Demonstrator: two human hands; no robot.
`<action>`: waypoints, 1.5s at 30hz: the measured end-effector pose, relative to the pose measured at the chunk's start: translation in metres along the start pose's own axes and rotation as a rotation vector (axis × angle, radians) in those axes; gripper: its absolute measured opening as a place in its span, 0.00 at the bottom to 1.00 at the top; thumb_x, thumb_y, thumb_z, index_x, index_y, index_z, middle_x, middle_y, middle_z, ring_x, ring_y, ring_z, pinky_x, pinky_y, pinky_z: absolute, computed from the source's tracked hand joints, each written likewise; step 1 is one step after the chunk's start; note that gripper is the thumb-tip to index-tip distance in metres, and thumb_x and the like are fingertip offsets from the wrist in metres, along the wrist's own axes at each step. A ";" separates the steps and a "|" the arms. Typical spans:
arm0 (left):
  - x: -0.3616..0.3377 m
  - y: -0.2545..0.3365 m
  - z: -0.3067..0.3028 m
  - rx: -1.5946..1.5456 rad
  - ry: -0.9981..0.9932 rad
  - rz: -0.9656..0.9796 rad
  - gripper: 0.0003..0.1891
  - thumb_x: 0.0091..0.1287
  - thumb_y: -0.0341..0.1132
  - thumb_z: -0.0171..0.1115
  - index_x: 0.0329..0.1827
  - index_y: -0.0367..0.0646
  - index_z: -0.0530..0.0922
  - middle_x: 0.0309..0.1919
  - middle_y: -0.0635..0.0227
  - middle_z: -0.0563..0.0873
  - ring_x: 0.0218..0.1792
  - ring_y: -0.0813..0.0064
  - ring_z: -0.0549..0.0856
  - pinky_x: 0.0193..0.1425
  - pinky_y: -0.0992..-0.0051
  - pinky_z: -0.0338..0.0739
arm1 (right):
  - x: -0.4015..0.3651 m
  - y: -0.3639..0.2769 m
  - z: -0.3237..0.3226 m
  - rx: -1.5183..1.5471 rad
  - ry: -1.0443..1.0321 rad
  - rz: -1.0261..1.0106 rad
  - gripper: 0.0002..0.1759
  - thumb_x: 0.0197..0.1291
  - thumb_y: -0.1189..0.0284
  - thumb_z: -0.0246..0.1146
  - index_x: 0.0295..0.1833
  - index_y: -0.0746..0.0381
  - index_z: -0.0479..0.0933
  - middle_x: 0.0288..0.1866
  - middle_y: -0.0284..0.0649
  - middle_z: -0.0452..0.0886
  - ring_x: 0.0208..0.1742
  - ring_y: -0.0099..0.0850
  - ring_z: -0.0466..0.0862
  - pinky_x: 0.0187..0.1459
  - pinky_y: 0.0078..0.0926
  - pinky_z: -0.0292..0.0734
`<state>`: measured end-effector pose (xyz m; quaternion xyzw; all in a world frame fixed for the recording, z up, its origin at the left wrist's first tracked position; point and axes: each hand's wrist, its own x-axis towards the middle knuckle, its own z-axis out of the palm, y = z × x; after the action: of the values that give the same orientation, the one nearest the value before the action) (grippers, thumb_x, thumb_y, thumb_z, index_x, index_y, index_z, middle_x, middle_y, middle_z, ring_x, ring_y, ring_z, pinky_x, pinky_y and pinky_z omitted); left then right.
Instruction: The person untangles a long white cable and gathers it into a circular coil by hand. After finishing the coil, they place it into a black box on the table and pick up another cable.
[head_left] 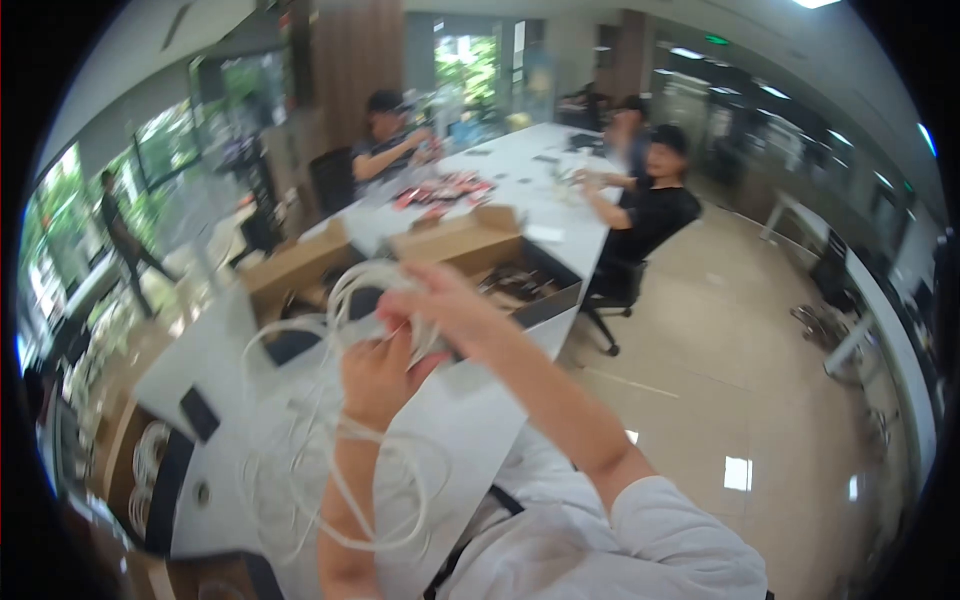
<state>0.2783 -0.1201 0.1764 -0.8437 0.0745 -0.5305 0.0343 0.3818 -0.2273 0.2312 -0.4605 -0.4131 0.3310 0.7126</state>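
Both hands are together over the white table (225,440). My left hand (378,378) is closed around a bundle of white cable (365,285), whose loops rise above the fingers and hang down past the wrist and forearm. Just above and to the right, my right hand (430,305) is closed on the upper part of the same bundle, its fingers bent over the strands. Some loose loops reach toward the table at the left. Motion blur hides the exact fingertip positions.
Two open cardboard boxes (565,298) with dark items stand behind my hands. A dark flat object (200,413) lies at left, near a box of coiled white cables (152,452). Red packets (440,190) lie farther back. Several people are around, some seated at the table.
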 end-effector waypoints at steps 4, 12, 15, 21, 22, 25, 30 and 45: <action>0.005 0.006 0.000 -0.188 -0.009 -0.130 0.17 0.52 0.39 0.75 0.37 0.36 0.79 0.17 0.60 0.78 0.17 0.59 0.79 0.21 0.68 0.70 | -0.004 -0.011 -0.004 -0.036 -0.017 0.045 0.31 0.62 0.68 0.65 0.67 0.66 0.63 0.41 0.39 0.82 0.39 0.25 0.82 0.41 0.22 0.78; 0.011 0.016 -0.012 -0.530 -0.196 -0.493 0.08 0.56 0.30 0.67 0.26 0.36 0.76 0.13 0.65 0.76 0.14 0.71 0.75 0.20 0.74 0.65 | -0.017 -0.004 -0.010 -1.184 0.496 -0.885 0.33 0.59 0.64 0.64 0.66 0.65 0.63 0.47 0.49 0.81 0.51 0.47 0.78 0.57 0.41 0.69; 0.004 0.005 -0.005 -0.958 -0.176 -0.668 0.07 0.61 0.32 0.64 0.35 0.35 0.81 0.19 0.79 0.76 0.23 0.89 0.69 0.23 0.80 0.61 | -0.023 -0.006 -0.013 -1.099 -0.032 -0.837 0.30 0.58 0.59 0.66 0.60 0.65 0.71 0.47 0.45 0.81 0.55 0.46 0.75 0.58 0.42 0.67; 0.014 -0.004 -0.039 -1.128 -0.599 -0.976 0.07 0.66 0.34 0.61 0.32 0.39 0.80 0.18 0.84 0.71 0.19 0.92 0.64 0.20 0.84 0.53 | -0.032 -0.020 -0.019 -1.012 -0.416 -0.287 0.26 0.59 0.56 0.66 0.53 0.66 0.76 0.36 0.48 0.82 0.37 0.42 0.81 0.41 0.37 0.74; 0.012 -0.006 -0.041 -1.185 -0.636 -0.988 0.08 0.66 0.34 0.61 0.32 0.40 0.80 0.17 0.85 0.70 0.17 0.93 0.62 0.20 0.84 0.51 | -0.029 -0.017 -0.021 -0.927 -0.432 -0.243 0.24 0.60 0.57 0.66 0.51 0.67 0.77 0.36 0.50 0.82 0.36 0.44 0.81 0.40 0.36 0.74; 0.014 -0.002 -0.036 -1.235 -0.558 -1.029 0.09 0.66 0.38 0.61 0.31 0.44 0.76 0.15 0.86 0.64 0.14 0.93 0.59 0.18 0.82 0.47 | -0.025 -0.009 -0.022 -0.811 -0.392 -0.272 0.20 0.62 0.62 0.63 0.49 0.68 0.78 0.36 0.51 0.83 0.36 0.47 0.82 0.38 0.35 0.75; 0.021 0.005 -0.029 -1.154 -0.371 -1.067 0.07 0.67 0.35 0.59 0.40 0.43 0.72 0.17 0.84 0.66 0.14 0.92 0.61 0.17 0.84 0.50 | -0.013 0.015 -0.024 -0.771 -0.188 -0.483 0.15 0.64 0.67 0.61 0.48 0.68 0.78 0.36 0.50 0.84 0.36 0.46 0.82 0.38 0.33 0.75; 0.016 0.027 -0.031 -1.095 -0.525 -0.399 0.18 0.61 0.28 0.63 0.54 0.38 0.72 0.35 0.67 0.82 0.37 0.77 0.81 0.40 0.77 0.75 | 0.038 -0.013 -0.066 0.349 0.348 -0.272 0.18 0.71 0.54 0.55 0.38 0.59 0.73 0.18 0.23 0.58 0.21 0.18 0.61 0.25 0.20 0.60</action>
<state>0.2550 -0.1483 0.2000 -0.8387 0.1652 -0.1873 -0.4840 0.4585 -0.2251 0.2386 -0.3210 -0.2794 0.2146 0.8791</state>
